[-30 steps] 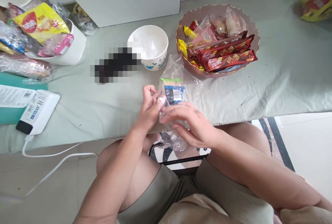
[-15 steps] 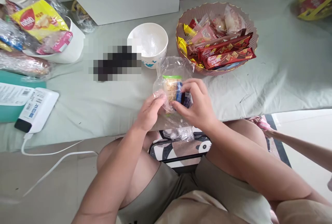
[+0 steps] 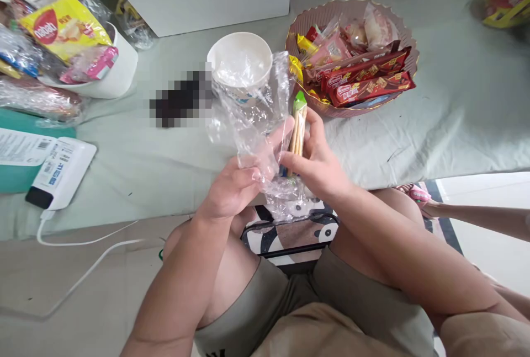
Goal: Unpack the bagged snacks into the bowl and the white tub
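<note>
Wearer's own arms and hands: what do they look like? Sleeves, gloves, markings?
Left hand and right hand: bare, no gloves. No watch, bracelet or marking shows. Left forearm is uncovered to the frame edge; right forearm is uncovered up to what looks like a plain beige sleeve.

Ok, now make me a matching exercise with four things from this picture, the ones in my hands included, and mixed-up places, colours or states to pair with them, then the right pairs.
1. Cracker packet
2. Clear plastic bag
3. Paper bowl
4. Fluted bowl

A. Held by the left hand
B. Gold-rimmed, holding wrapped snacks
C. Green at its top end, in the right hand
D. White inside

Pairs: 1-C, 2-A, 3-D, 4-B.
</note>
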Demonstrator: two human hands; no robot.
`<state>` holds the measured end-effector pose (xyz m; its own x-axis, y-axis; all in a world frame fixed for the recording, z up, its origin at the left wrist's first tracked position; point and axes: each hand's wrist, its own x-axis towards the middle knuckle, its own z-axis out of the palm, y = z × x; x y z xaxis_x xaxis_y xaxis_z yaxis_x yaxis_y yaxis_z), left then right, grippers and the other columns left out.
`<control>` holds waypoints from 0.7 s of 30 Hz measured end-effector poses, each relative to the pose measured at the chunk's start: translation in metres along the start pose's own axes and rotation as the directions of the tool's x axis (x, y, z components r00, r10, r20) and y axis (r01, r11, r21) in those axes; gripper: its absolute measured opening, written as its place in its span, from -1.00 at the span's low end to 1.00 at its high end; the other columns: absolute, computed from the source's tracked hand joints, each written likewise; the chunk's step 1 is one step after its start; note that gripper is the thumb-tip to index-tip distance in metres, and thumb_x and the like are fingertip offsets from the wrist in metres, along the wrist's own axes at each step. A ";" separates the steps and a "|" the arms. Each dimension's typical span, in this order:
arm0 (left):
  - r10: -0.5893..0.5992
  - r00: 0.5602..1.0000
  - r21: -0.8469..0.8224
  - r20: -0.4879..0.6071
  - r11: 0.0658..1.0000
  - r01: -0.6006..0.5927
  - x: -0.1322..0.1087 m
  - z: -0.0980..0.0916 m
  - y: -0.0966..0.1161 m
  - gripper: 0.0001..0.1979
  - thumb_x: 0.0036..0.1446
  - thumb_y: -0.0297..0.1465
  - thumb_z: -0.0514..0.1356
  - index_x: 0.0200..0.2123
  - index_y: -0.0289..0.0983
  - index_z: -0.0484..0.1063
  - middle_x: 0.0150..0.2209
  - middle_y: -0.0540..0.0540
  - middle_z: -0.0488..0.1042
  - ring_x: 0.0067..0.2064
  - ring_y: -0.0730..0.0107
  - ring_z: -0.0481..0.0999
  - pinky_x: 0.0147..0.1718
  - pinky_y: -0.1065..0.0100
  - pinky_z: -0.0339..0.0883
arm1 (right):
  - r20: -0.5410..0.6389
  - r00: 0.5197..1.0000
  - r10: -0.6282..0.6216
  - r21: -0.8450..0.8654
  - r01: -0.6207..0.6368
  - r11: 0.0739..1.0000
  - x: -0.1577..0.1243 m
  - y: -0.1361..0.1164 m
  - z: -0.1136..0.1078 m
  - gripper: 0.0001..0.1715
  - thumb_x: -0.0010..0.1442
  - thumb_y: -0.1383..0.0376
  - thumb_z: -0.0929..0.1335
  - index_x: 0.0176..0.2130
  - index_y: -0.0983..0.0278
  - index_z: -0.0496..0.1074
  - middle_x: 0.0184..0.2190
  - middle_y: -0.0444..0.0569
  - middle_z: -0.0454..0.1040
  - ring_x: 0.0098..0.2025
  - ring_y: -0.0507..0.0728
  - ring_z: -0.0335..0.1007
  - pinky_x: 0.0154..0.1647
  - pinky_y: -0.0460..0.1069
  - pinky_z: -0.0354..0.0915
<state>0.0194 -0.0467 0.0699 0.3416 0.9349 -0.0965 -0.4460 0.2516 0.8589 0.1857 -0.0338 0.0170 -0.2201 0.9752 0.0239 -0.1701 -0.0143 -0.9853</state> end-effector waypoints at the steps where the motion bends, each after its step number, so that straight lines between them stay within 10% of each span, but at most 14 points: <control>1: 0.020 0.999 -0.032 -0.044 0.999 -0.021 -0.001 0.000 0.003 -0.62 -0.08 -0.15 0.49 -0.62 -0.22 0.42 0.12 -0.07 0.60 0.31 -0.04 0.47 0.24 0.10 0.43 | -0.030 1.000 -0.001 0.043 0.002 0.999 0.001 0.002 -0.001 -0.07 0.15 -0.03 0.47 0.30 -0.04 -0.05 0.08 -0.02 0.46 -0.09 0.18 0.54 -0.10 0.15 0.54; 7: 0.125 0.925 -0.283 -0.360 0.930 -0.236 0.001 -0.023 0.018 -0.60 0.04 -0.33 0.37 -0.62 -0.22 0.19 -0.50 0.01 0.39 -0.47 0.46 0.43 -0.38 0.35 0.45 | -0.099 0.981 0.165 0.315 -0.126 0.941 0.004 -0.013 -0.009 -0.42 0.07 0.06 0.37 0.07 0.10 0.29 0.03 0.01 0.59 -0.13 0.25 0.57 -0.15 0.22 0.56; 18: 0.056 0.734 -0.364 -0.677 0.841 -0.400 0.015 -0.053 0.026 -0.58 0.30 -0.38 0.06 -0.58 -0.24 -0.04 -0.60 0.04 0.18 -0.59 0.58 0.19 -0.52 0.49 0.27 | -0.069 0.986 0.154 0.348 -0.121 0.930 -0.028 -0.041 -0.016 -0.44 0.07 0.11 0.33 0.07 0.14 0.45 -0.21 0.02 0.63 -0.13 0.32 0.59 -0.02 0.31 0.54; 21: 0.062 0.750 -0.377 -0.659 0.835 -0.401 0.015 -0.058 0.026 -0.57 0.31 -0.37 0.06 -0.58 -0.25 -0.04 -0.59 0.04 0.19 -0.58 0.59 0.20 -0.51 0.48 0.27 | -0.099 0.987 0.125 0.350 -0.083 0.933 -0.034 -0.058 -0.018 -0.48 0.04 0.08 0.37 0.02 0.11 0.50 -0.08 0.09 0.63 -0.06 0.38 0.59 -0.09 0.34 0.56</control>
<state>-0.0349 -0.0114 0.0614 -0.3167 0.8813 -0.3507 -0.8215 -0.0700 0.5659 0.2203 -0.0618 0.0698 -0.1430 0.9828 -0.1165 -0.4771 -0.1716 -0.8619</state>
